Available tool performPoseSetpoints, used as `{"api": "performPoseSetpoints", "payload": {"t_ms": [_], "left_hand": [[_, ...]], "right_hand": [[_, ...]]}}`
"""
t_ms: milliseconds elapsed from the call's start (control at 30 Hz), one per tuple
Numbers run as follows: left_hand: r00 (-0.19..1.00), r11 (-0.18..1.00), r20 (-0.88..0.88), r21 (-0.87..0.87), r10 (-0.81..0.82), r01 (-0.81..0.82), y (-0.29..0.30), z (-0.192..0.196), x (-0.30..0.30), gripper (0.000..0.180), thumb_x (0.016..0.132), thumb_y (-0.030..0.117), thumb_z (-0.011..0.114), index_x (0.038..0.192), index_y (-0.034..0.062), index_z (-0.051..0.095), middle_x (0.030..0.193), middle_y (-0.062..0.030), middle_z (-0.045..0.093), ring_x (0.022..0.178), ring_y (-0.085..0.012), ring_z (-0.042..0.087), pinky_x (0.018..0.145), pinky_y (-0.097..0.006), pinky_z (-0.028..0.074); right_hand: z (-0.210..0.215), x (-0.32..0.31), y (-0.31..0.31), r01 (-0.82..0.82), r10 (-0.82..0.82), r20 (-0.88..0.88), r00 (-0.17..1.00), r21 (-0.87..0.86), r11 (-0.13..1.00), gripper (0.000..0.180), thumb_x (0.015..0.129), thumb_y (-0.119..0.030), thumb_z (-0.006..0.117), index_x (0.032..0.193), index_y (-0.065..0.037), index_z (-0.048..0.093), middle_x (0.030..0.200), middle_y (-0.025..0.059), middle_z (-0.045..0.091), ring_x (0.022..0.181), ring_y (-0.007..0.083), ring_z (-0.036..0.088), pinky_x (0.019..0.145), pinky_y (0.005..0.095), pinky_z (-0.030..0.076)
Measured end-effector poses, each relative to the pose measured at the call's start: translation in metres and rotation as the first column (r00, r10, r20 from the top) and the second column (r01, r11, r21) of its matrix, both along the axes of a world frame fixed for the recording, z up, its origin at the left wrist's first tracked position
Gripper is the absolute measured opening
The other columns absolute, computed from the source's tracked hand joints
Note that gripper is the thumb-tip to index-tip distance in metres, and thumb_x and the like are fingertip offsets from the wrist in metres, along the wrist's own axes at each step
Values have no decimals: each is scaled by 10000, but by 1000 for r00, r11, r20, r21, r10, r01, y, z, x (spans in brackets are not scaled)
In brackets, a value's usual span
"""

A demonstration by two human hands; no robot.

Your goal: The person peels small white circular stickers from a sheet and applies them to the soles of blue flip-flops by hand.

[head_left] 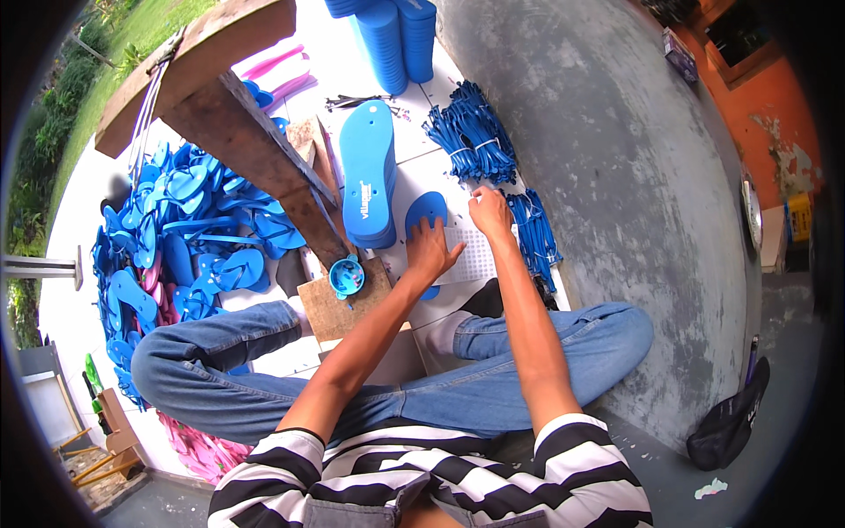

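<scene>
My left hand (429, 253) lies with its fingers spread on a single blue flip-flop sole (426, 208), pressing its upper part to the white tiles. Just to the right, my right hand (490, 212) is closed in a pinch above a white sheet with rows of small dots (473, 253); what its fingertips hold is too small to make out. Bundled blue flip-flop straps (475, 136) lie just beyond this hand, and more blue straps (533, 233) are at its right. Left of my left hand stands a stack of blue soles (368, 163).
A wooden post (255, 145) slants down to a board (330, 312), with a small blue cup (347, 276) at its foot. Many blue flip-flops (180, 211) are heaped at left. Taller sole stacks (380, 44) stand at the back. A grey wall (607, 176) bounds the right.
</scene>
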State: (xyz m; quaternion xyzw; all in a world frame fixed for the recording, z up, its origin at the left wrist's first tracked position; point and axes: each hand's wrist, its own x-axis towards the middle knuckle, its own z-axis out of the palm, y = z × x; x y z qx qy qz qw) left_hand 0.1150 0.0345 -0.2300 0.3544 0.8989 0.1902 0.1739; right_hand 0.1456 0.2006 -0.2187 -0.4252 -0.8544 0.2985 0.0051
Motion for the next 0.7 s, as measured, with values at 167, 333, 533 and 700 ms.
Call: {"api": "performPoseSetpoints", "payload": {"t_ms": [167,333,533,700], "left_hand": [[998,996,-65,89,-5,11,-7,-40,5,543,729,178,782,1174,12,518,1082,-186,581,976,-374,609,746,-472,546],[865,915,501,345,11,-211,22,-20,-4,412,790,125,750,1133,16,550,955,-128,653,802,-252,663,699,-371,529],[457,498,871,481,-179,-721,48,35,27,338,898,92,712,1174,67,519,985,-13,583,805,-60,582,633,-205,474],[256,509,944,327,-207,-796,48,19,66,445,867,120,750,1234,71,502,941,-30,597,793,-90,579,671,-247,501]], "right_hand": [[8,-11,8,40,-26,-184,983,70,997,223,890,-254,608,1025,-92,681,1043,186,654,985,378,645,838,470,516],[35,-21,12,80,-39,-335,941,108,991,189,892,-228,626,1000,-84,682,986,160,663,938,352,650,806,445,514],[96,-32,14,146,-17,-607,794,164,976,175,910,-178,611,1026,-66,679,926,124,647,775,290,641,736,416,508],[136,-35,8,151,-31,-695,718,111,982,172,914,-159,611,1038,-56,673,903,105,638,666,223,614,697,371,507]]}}
